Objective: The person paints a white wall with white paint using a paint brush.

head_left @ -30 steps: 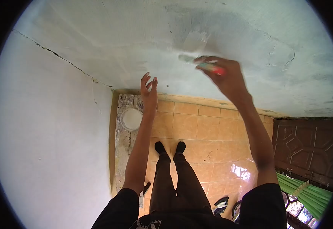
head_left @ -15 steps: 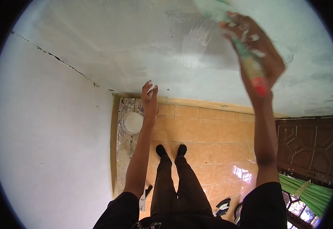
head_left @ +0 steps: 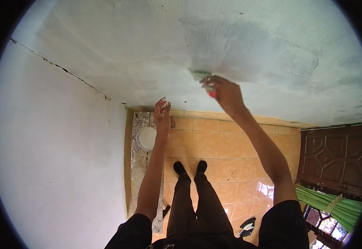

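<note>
My right hand (head_left: 226, 94) is closed around a paintbrush (head_left: 212, 93) with a red handle end. The brush head, greenish and whitish, lies against the pale wall (head_left: 247, 45), and white paint marks the fingers. Further left, my left hand (head_left: 162, 115) is held up near the foot of the wall, its fingers loosely curled and apart with whitish smears on them. I see nothing held in it. Beside that wrist a round white tub (head_left: 146, 138) of pale contents stands on a paint-spattered wooden bench (head_left: 140, 174).
A cracked corner joins the white side wall (head_left: 56, 145) on the left. Orange floor tiles (head_left: 214, 143) lie under my feet. To the right are a brown panelled door (head_left: 330, 159) and a green curtain (head_left: 330, 201). A black-and-white object (head_left: 247, 227) rests low on the floor.
My right hand has swept the paintbrush down and to the left along the wall. My left hand stays almost where it was. The view has shifted slightly.
</note>
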Demonstrator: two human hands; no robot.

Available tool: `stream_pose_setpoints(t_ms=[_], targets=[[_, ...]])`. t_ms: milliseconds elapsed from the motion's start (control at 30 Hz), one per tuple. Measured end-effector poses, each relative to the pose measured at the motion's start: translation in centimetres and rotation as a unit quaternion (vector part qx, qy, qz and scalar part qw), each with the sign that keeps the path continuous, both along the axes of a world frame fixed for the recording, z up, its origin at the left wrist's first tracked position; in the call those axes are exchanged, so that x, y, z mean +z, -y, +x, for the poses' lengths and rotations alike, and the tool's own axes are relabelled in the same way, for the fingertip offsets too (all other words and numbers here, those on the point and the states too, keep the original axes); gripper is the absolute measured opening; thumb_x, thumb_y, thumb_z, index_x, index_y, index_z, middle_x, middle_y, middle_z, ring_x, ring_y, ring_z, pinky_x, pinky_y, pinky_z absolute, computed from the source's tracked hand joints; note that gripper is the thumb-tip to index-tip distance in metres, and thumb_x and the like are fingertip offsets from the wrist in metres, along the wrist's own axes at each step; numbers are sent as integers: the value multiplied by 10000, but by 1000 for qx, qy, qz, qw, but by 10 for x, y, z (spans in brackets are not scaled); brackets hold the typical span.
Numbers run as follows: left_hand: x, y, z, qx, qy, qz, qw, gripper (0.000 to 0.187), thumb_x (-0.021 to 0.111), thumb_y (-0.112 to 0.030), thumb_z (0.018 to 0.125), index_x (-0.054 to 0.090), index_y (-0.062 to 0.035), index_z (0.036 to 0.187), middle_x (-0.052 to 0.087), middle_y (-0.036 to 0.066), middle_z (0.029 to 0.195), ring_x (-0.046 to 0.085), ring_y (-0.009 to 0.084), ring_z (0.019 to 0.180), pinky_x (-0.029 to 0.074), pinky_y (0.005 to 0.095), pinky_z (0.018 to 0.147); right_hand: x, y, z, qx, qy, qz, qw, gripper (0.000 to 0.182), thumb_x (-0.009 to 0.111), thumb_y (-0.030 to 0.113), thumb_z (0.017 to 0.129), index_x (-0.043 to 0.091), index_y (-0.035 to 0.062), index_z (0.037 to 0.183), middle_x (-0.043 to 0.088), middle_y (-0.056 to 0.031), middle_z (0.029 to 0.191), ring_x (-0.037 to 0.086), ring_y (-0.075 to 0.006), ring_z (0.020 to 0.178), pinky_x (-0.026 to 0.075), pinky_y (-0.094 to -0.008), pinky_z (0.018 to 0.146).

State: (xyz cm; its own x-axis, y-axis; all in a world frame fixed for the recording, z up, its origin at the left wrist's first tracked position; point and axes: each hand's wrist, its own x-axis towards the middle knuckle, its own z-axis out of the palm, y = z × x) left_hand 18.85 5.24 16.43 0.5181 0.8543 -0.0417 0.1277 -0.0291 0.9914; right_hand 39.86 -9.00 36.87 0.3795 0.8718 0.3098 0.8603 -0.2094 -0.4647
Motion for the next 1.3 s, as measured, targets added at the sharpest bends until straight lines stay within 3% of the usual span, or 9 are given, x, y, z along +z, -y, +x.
stream_pose_setpoints(t_ms=[200,333,433,567,700,867,1067,1167,1300], targets=[[12,9,4,12,102,-141,985,429,600,-296,1005,512,-125,1389,521,152,1391,512,278,1276,452,436,1010,139,4,-3,-19,106,142,984,205,761,21,837,760,57,1039,736,-108,1108,716,-211,1023,590,-317,874],[10,9,4,-13,-16,10,1000,441,595,-311,1010,506,-120,1398,520,160,1399,512,278,1283,451,435,1012,163,10,2,33,161,307,937,219,723,45,819,751,107,1028,712,-15,1203,704,-217,1059,596,-312,850],[1,12,0,-20,32,-82,996,457,593,-323,1012,499,-114,1407,521,166,1404,507,277,1291,449,428,1014,159,11,-2,27,153,370,916,235,690,21,830,759,129,1027,706,-15,1220,680,-221,1129,599,-310,876],[5,15,0,-18,60,-157,986,473,592,-338,1011,494,-110,1414,528,168,1401,503,278,1295,445,427,1019,98,28,-5,-21,199,174,964,158,648,32,926,760,47,1037,662,-151,1275,609,-322,1236,549,-412,1025],[68,27,7,3,19,-139,990,475,588,-353,1012,497,-115,1412,535,157,1395,502,272,1291,444,433,1020,42,33,-10,-23,164,114,980,218,677,73,883,763,185,1049,688,-13,1253,655,-231,1172,590,-314,918],[8,23,5,-27,64,-143,987,478,593,-361,1009,498,-122,1412,542,144,1385,508,259,1282,446,424,1019,-16,38,-6,-18,-42,42,998,266,686,81,870,717,186,1112,705,33,1183,706,-172,1002,602,-286,796],[69,46,13,-15,-16,-152,988,481,593,-379,1011,499,-125,1409,541,143,1381,510,259,1284,447,441,1030,83,37,0,-67,-20,66,995,196,656,79,891,723,142,1065,733,13,1107,699,-141,857,566,-227,767],[77,56,18,-17,-1,-156,988,484,590,-379,1012,496,-125,1413,537,149,1388,509,267,1291,446,444,1035,119,44,23,-111,92,119,982,239,722,80,834,736,167,1056,736,-5,1062,699,-202,791,572,-303,665],[75,65,22,-22,5,-164,986,485,587,-373,1013,491,-123,1417,535,155,1390,508,275,1293,444,450,1036,175,50,19,-38,176,239,954,74,713,0,887,724,-22,957,739,-131,1073,728,-228,997,610,-329,797]])
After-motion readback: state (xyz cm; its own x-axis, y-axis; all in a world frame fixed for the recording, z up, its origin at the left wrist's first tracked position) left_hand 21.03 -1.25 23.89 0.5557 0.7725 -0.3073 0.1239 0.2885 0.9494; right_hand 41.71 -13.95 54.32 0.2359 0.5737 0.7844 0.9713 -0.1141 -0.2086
